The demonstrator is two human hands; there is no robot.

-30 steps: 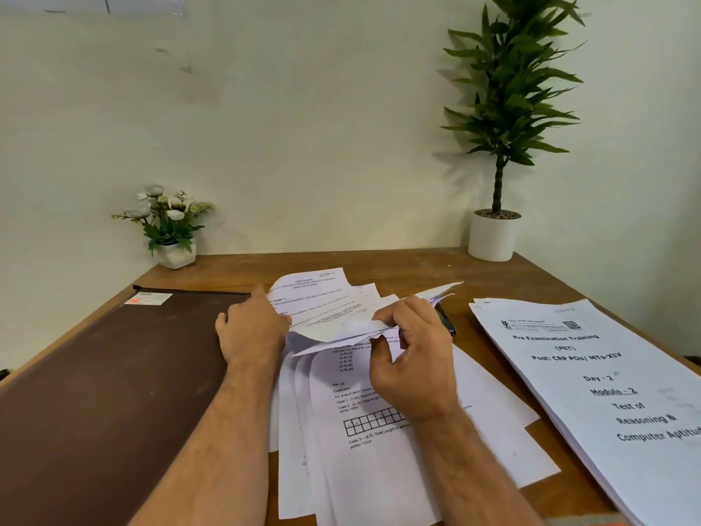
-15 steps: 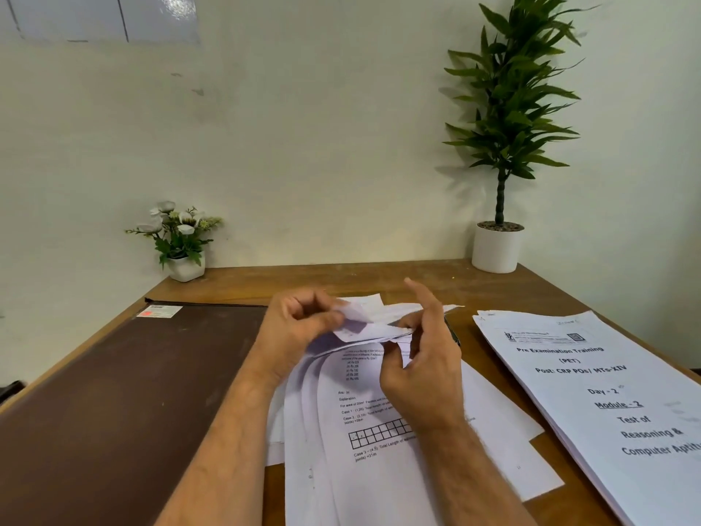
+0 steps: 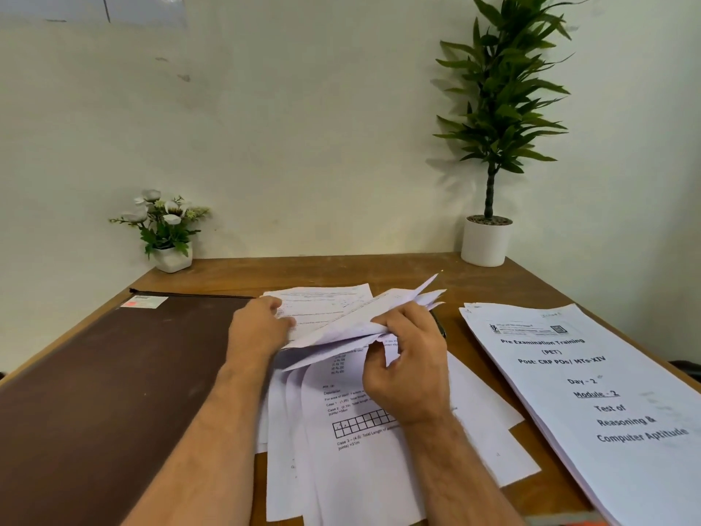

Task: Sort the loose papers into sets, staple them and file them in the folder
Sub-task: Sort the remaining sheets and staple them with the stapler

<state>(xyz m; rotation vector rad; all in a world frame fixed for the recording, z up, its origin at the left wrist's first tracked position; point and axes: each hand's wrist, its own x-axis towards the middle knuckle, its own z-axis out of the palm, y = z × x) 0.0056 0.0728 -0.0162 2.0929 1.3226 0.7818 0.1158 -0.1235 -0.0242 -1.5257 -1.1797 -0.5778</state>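
Loose printed papers [image 3: 352, 461] lie fanned out on the wooden table in front of me. My right hand [image 3: 407, 368] pinches the near edge of several sheets [image 3: 356, 326] and lifts them, so their far corners point up to the right. My left hand [image 3: 258, 328] rests on the sheets at the back left of the pile, fingers curled at the paper's edge. A closed dark brown folder [image 3: 113, 377] lies flat to the left of the pile. A thick paper set with a printed title page [image 3: 591, 396] lies to the right. A dark object [image 3: 439, 327] shows behind my right hand.
A small white pot of white flowers [image 3: 167, 231] stands at the table's back left corner. A tall green plant in a white pot [image 3: 489, 237] stands at the back right. The wall runs close behind the table [image 3: 341, 269].
My left hand has dropped from the raised sheets back to the pile's far left part. My right hand now grips the lifted sheets, index finger no longer pointing up. The camera has tilted.
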